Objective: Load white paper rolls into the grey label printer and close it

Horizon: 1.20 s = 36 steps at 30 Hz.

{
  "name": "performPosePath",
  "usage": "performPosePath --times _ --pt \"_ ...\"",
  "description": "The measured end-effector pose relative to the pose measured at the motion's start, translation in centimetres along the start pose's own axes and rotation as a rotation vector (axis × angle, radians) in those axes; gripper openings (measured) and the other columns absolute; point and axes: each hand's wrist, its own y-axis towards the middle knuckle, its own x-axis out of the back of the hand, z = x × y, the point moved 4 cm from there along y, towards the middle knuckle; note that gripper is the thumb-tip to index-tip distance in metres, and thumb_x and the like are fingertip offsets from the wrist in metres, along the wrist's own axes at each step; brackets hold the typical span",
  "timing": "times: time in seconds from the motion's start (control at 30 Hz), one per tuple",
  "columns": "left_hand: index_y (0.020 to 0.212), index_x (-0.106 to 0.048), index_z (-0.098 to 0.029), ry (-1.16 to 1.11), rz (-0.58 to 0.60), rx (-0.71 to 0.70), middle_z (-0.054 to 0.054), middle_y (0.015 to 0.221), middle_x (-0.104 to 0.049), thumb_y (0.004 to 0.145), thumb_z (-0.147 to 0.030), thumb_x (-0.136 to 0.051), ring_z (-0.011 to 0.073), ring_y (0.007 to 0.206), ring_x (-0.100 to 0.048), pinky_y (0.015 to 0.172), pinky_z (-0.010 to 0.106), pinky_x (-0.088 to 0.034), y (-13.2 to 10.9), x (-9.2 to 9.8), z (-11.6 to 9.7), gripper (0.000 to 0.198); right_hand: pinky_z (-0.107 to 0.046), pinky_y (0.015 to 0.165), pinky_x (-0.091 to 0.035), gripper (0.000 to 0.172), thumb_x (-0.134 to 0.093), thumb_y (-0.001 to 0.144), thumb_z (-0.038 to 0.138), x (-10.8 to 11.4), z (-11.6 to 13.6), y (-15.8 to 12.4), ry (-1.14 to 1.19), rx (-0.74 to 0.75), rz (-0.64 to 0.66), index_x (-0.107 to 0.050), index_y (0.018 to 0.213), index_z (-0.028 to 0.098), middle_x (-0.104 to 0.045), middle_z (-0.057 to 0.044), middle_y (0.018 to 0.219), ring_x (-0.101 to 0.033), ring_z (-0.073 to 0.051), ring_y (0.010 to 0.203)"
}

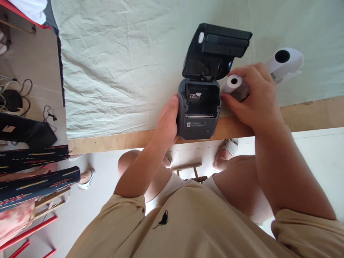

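A dark grey portable label printer point(199, 123) is at the table's front edge, its black lid point(217, 50) swung up and the paper bay exposed. Along the printer's left side, my left hand point(168, 116) grips the body with the thumb near the bay's edge. My right hand point(254, 96) is closed around a small white paper roll point(231, 83), just right of the printer and outside its bay. Behind that hand lies a larger white paper roll point(291, 59) with a dark core and a loose end.
A pale green cloth point(120, 71) covers the table, with a bare wooden edge point(113, 141) along the front. At left, another person's patterned trouser leg point(48, 181) shows beside a black device point(29, 130) and tangled cables point(25, 87).
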Motion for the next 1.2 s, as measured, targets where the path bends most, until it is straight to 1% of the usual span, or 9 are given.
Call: performPosePath --times 0.13,0.23,0.33,0.47,0.53,0.63,0.87,1.0,1.2 --pt "0.084 -0.070 -0.025 -0.013 -0.006 0.008 0.001 0.090 -0.085 0.099 -0.062 -0.075 0.0301 0.123 -0.083 0.098 0.044 -0.073 0.0 0.0 0.0 0.040 -0.044 0.088 -0.063 0.047 -0.078 0.094 0.038 1.4 0.5 0.6 0.067 0.028 -0.118 -0.066 0.139 0.037 -0.071 -0.006 0.117 -0.073 -0.028 0.106" --pt "0.083 -0.069 -0.025 -0.039 0.003 0.027 0.000 0.090 -0.085 0.100 -0.055 -0.076 0.0282 0.121 -0.083 0.100 0.043 -0.073 -0.1 -0.1 -0.1 0.035 -0.037 0.072 -0.057 0.059 -0.071 0.098 0.039 3.4 2.7 1.2 0.219 0.140 -0.235 -0.056 0.154 0.046 -0.065 -0.004 0.136 -0.075 -0.024 0.101" --pt "0.082 -0.069 -0.025 -0.039 0.008 0.019 0.000 0.089 -0.084 0.103 -0.047 -0.073 0.0260 0.122 -0.082 0.102 0.040 -0.071 -0.3 -0.3 -0.3 0.030 -0.035 0.066 -0.053 0.065 -0.075 0.092 0.038 3.7 5.7 1.4 0.333 0.229 -0.223 -0.055 0.153 0.046 -0.069 0.000 0.138 -0.077 -0.023 0.097" --pt "0.078 -0.064 -0.025 -0.006 -0.025 -0.021 0.001 0.079 -0.076 0.109 -0.042 -0.062 0.0242 0.119 -0.082 0.101 0.038 -0.070 -0.2 -0.4 -0.4 0.036 -0.043 0.078 -0.060 0.037 -0.075 0.091 0.027 1.8 8.0 1.2 0.167 0.209 -0.155 -0.067 0.126 0.034 -0.080 -0.001 0.112 -0.078 -0.025 0.095" --pt "0.077 -0.064 -0.024 0.008 -0.025 -0.018 0.001 0.078 -0.075 0.110 -0.038 -0.059 0.0232 0.119 -0.082 0.103 0.036 -0.069 -0.2 -0.4 -0.5 0.036 -0.046 0.083 -0.061 0.024 -0.069 0.094 0.020 0.8 8.0 1.2 0.072 0.194 -0.088 -0.070 0.115 0.032 -0.081 0.000 0.106 -0.078 -0.025 0.092" --pt "0.075 -0.062 -0.024 0.016 -0.013 0.005 0.002 0.081 -0.075 0.110 -0.036 -0.057 0.0229 0.123 -0.080 0.106 0.035 -0.068 -0.1 -0.3 -0.5 0.038 -0.046 0.084 -0.062 0.023 -0.070 0.093 0.020 0.5 7.4 1.2 0.056 0.179 -0.037 -0.072 0.113 0.032 -0.083 0.000 0.111 -0.080 -0.027 0.096" --pt "0.084 -0.068 -0.024 0.060 0.052 0.001 0.005 0.101 -0.083 0.105 -0.060 -0.064 0.0307 0.139 -0.074 0.112 0.040 -0.067 -0.4 -0.5 -0.7 0.041 -0.045 0.081 -0.063 0.026 -0.069 0.094 0.012 1.6 8.3 1.7 0.018 0.214 -0.138 -0.075 0.108 0.033 -0.084 0.003 0.106 -0.081 -0.025 0.092" --pt "0.083 -0.067 -0.025 0.061 0.056 -0.009 0.004 0.097 -0.083 0.105 -0.055 -0.067 0.0288 0.137 -0.075 0.112 0.039 -0.067 -0.2 -0.2 -0.6 0.038 -0.041 0.075 -0.062 0.027 -0.067 0.090 0.009 0.7 8.2 1.9 0.078 0.264 -0.132 -0.077 0.104 0.030 -0.085 0.002 0.109 -0.082 -0.023 0.093" --pt "0.085 -0.069 -0.024 0.032 0.045 0.016 0.004 0.098 -0.083 0.104 -0.053 -0.070 0.0286 0.135 -0.076 0.110 0.039 -0.067 -0.3 -0.1 -0.5 0.035 -0.039 0.068 -0.053 0.031 -0.064 0.084 0.006 0.3 7.8 1.7 0.076 0.266 -0.152 -0.074 0.101 0.030 -0.082 0.006 0.091 -0.078 -0.020 0.079"
